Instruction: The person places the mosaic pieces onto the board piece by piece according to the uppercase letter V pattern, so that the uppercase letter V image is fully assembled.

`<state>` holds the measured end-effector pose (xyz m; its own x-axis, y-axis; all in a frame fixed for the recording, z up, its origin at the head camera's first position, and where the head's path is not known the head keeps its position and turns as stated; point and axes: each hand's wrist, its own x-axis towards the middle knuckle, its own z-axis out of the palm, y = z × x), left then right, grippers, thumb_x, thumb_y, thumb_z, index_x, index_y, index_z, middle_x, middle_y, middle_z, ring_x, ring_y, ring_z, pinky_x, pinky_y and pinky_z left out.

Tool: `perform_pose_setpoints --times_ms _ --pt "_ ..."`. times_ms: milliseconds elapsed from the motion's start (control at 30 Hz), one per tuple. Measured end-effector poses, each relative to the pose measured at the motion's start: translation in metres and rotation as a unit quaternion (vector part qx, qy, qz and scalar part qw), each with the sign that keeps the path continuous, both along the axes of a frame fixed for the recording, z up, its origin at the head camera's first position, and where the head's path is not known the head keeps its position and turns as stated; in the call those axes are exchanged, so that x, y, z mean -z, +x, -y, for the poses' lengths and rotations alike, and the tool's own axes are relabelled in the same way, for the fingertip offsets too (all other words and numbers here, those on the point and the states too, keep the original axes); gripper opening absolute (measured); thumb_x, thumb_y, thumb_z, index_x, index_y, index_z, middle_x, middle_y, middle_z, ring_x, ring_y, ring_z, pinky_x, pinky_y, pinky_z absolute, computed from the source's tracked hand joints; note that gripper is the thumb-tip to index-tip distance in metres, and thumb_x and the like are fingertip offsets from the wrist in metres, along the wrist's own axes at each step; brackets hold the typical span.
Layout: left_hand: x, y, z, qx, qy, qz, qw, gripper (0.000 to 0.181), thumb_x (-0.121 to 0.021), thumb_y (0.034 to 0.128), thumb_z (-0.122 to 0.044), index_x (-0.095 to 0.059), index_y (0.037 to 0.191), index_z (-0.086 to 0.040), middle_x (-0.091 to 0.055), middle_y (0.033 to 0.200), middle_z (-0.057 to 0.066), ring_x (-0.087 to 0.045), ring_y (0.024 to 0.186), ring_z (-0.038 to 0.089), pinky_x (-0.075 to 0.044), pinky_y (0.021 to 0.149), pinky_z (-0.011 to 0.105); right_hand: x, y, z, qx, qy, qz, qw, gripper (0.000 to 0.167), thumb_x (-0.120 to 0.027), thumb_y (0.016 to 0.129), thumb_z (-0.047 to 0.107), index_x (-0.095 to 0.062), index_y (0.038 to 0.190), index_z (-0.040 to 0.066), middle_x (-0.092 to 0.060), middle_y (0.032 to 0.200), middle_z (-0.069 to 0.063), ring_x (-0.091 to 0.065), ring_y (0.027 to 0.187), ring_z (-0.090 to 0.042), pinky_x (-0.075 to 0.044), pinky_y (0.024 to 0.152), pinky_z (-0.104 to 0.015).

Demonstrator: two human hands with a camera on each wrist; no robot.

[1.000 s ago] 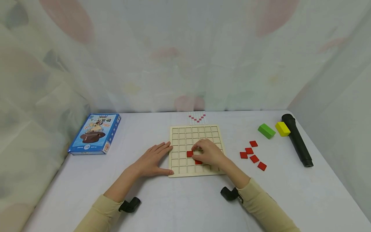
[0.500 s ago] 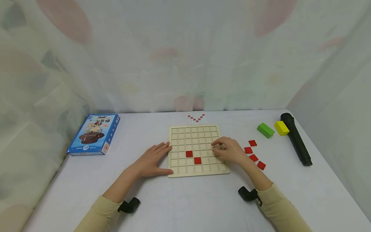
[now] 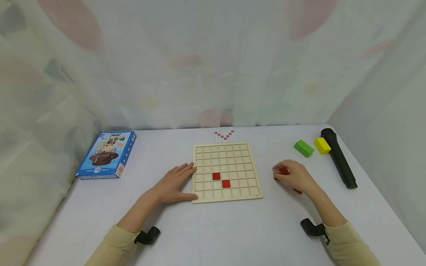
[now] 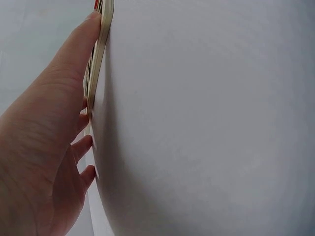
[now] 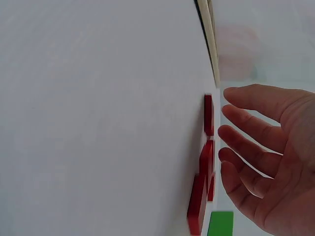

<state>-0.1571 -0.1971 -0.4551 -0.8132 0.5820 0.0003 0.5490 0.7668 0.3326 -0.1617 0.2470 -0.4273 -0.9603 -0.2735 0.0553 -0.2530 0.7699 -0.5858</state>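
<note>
A pale wooden grid board lies on the table, with one red square tile and another red tile set diagonally in its cells. My left hand rests at the board's left edge, fingers spread and thumb on the near corner. My right hand hovers over the loose red tiles on the right, partly covering them. In the right wrist view, its loosely bent fingers stand apart from the tiles and hold nothing.
A small pattern card with a red V lies behind the board. A green block, a yellow block and a black microphone-like stick lie at the right. A blue box lies at the left.
My right hand has let go of the red tile on the board and moved right to the loose tiles. Two red tiles now show fully on the board. The left hand stays put.
</note>
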Motion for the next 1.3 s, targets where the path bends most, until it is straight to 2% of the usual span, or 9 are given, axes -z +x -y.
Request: perform_pose_setpoints --times_ms 100,233,400,700,967,1300 --pt "0.0 0.0 0.0 -0.001 -0.002 0.002 1.0 0.102 -0.063 0.078 -0.072 -0.031 0.154 -0.013 -0.024 0.16 0.006 -0.021 0.146 0.031 -0.021 0.113 0.055 0.0 0.004 -0.009 0.0 0.011 0.0 0.9999 0.025 -0.074 0.086 0.013 -0.07 0.109 0.002 -0.066 0.107 -0.014 -0.056 0.096 -0.031 -0.05 0.082 -0.05" --pt "0.0 0.0 0.0 0.0 0.0 0.001 1.0 0.102 -0.064 0.0776 -0.072 -0.031 0.154 -0.013 -0.024 0.16 0.006 -0.021 0.146 0.031 -0.021 0.114 0.054 0.001 0.005 -0.016 0.002 0.026 0.004 0.9997 0.024 -0.074 0.085 0.011 -0.07 0.107 0.004 -0.065 0.107 -0.015 -0.054 0.099 -0.034 -0.049 0.082 -0.052" --pt "0.001 0.0 0.001 -0.001 0.0 0.003 1.0 0.102 -0.063 0.0776 -0.073 -0.03 0.154 -0.013 -0.024 0.16 0.005 -0.02 0.146 0.03 -0.021 0.114 0.053 0.003 0.006 -0.019 -0.017 0.04 -0.008 0.999 0.023 -0.078 0.081 0.011 -0.071 0.102 0.005 -0.067 0.104 -0.013 -0.053 0.101 -0.036 -0.047 0.086 -0.056" --pt "0.001 -0.002 0.001 -0.002 -0.007 0.006 1.0 0.103 -0.059 0.0779 -0.076 -0.029 0.155 -0.015 -0.022 0.161 0.003 -0.019 0.146 0.028 -0.02 0.115 0.052 0.008 0.002 -0.018 -0.029 0.037 -0.023 0.9987 0.022 -0.08 0.079 0.013 -0.071 0.098 0.006 -0.066 0.104 -0.011 -0.052 0.1 -0.033 -0.045 0.086 -0.052" --pt "0.001 -0.001 0.001 0.002 -0.004 -0.001 1.0 0.103 -0.058 0.0779 -0.077 -0.03 0.154 -0.013 -0.024 0.16 0.005 -0.021 0.146 0.029 -0.021 0.114 0.053 0.008 -0.002 -0.009 -0.022 0.036 -0.021 0.9989 0.02 -0.081 0.08 0.019 -0.073 0.095 0.008 -0.065 0.112 -0.016 -0.051 0.107 -0.037 -0.044 0.093 -0.056" --pt "0.002 -0.001 0.002 0.0 -0.007 0.003 1.0 0.104 -0.058 0.0776 -0.077 -0.029 0.155 -0.014 -0.022 0.161 0.003 -0.019 0.146 0.027 -0.02 0.115 0.051 0.003 -0.01 0.021 -0.037 -0.008 -0.02 0.9991 0.019 -0.08 0.081 0.019 -0.071 0.095 0.011 -0.065 0.112 -0.01 -0.054 0.11 -0.033 -0.048 0.085 -0.046"
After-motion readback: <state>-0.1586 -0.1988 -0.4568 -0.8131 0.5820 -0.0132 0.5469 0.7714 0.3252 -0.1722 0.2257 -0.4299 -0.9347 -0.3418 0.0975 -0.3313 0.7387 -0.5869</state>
